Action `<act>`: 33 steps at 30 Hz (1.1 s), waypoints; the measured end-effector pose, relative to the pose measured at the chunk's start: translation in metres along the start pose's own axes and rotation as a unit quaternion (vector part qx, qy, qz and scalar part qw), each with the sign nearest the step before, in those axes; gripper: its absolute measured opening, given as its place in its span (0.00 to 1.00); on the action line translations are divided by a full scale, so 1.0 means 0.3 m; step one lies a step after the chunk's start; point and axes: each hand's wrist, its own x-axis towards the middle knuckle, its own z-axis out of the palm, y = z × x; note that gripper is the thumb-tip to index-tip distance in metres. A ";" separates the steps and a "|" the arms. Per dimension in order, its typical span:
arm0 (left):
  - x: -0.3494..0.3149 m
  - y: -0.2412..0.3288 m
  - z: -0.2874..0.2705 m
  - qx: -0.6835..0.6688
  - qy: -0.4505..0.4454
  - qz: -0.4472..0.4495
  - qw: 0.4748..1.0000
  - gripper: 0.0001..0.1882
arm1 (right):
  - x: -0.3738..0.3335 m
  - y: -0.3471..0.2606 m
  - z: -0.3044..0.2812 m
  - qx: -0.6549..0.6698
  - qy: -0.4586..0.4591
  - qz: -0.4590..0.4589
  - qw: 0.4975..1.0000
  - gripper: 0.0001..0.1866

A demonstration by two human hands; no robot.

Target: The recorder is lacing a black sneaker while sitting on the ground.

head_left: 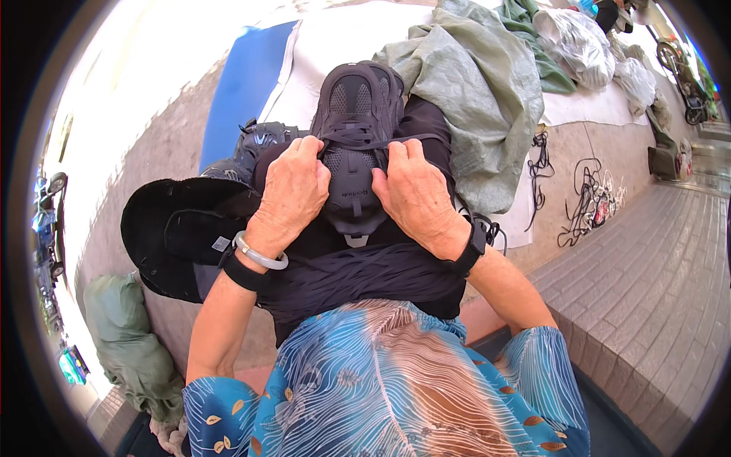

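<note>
A black mesh sneaker [355, 186] rests on my lap, its toe pointing away from me and its tongue toward me. The edge of what may be a second shoe shows beside its toe. My left hand [292, 185] is closed at the left side of the lacing, pinching one end of the black shoelace [356, 140]. On the right side, my right hand [418, 192] pinches the other end, which runs across the shoe. A thick bundle of black laces [358, 272] lies over my lap, between the shoe and my patterned shirt.
A large black item with a small white label [186, 232] is left of my lap. Beyond lie a blue sheet [242, 84] and a grey-green woven sack [483, 99]. Loose cords [590, 198] lie on the ground at right. A stuffed green sack [126, 327] stands at lower left.
</note>
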 end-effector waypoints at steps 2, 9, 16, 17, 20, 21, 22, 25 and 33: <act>0.007 0.004 0.006 -0.001 0.007 0.010 1.000 0.10 | 0.005 -0.002 0.012 -0.018 0.014 -0.025 0.999 0.15; 0.002 0.007 0.004 -0.037 0.019 0.036 0.999 0.14 | 0.025 0.079 0.029 0.184 0.039 0.015 0.982 0.12; 0.015 0.012 0.006 0.052 -0.011 0.067 0.996 0.09 | 0.074 0.125 0.047 0.242 0.026 0.040 0.969 0.05; 0.018 0.007 0.009 0.054 -0.007 0.073 0.996 0.07 | 0.077 0.116 0.046 0.263 0.033 0.042 0.963 0.05; 0.021 0.004 0.003 0.064 -0.027 0.058 0.996 0.06 | 0.067 0.083 0.027 0.291 0.038 0.066 0.954 0.05; 0.025 0.004 0.002 0.064 -0.028 0.057 0.996 0.06 | 0.060 0.085 0.029 0.291 0.037 0.067 0.954 0.05; 0.029 0.005 0.003 0.071 -0.024 0.064 0.995 0.06 | 0.050 0.092 0.031 0.278 0.031 0.065 0.958 0.05; 0.031 0.003 0.009 0.080 -0.025 0.072 0.994 0.06 | 0.049 0.108 0.049 0.271 0.032 0.058 0.960 0.06; 0.045 0.011 0.007 0.085 0.065 0.162 0.981 0.07 | 0.081 0.110 0.085 0.195 0.071 0.003 0.978 0.06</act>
